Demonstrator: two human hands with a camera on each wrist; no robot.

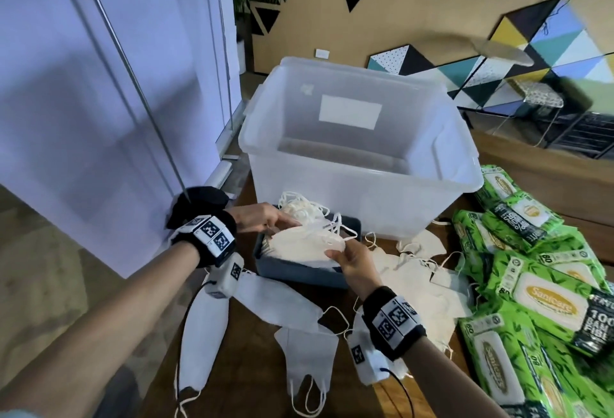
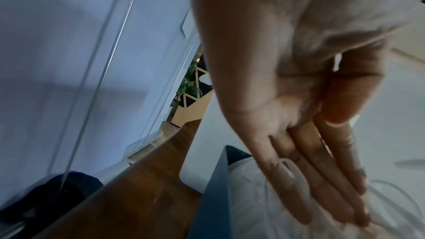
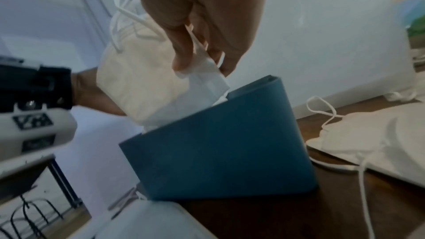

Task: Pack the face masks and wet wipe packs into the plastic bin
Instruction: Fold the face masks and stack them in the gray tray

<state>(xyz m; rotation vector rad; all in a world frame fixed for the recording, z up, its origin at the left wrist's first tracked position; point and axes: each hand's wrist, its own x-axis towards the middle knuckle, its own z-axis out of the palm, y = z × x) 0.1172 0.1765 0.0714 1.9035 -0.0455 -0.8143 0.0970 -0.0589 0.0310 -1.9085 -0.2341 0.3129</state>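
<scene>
So the right hand [image 1: 354,263] is pinching the near end of a stack of cream face masks [image 1: 299,245], thumb on one side and fingers on the other, and you can see the same pinch from the right wrist cam [image 3: 195,43]. Left hand [image 1: 262,218] is laid on the far side of that same stack with its fingers [image 2: 322,179] straight and flat, not curled round anything. The stack sits in a small blue tray [image 1: 299,273], ear loops spilling over the top. Right behind the tray is the clear plastic bin [image 1: 358,138], lid off, and I can't see anything in it. More masks are loose on the wooden table [image 1: 262,367], white ones [image 1: 304,348] in front and cream ones to the right, and the green wet wipe packs [image 1: 538,288] are heaped at the right edge
</scene>
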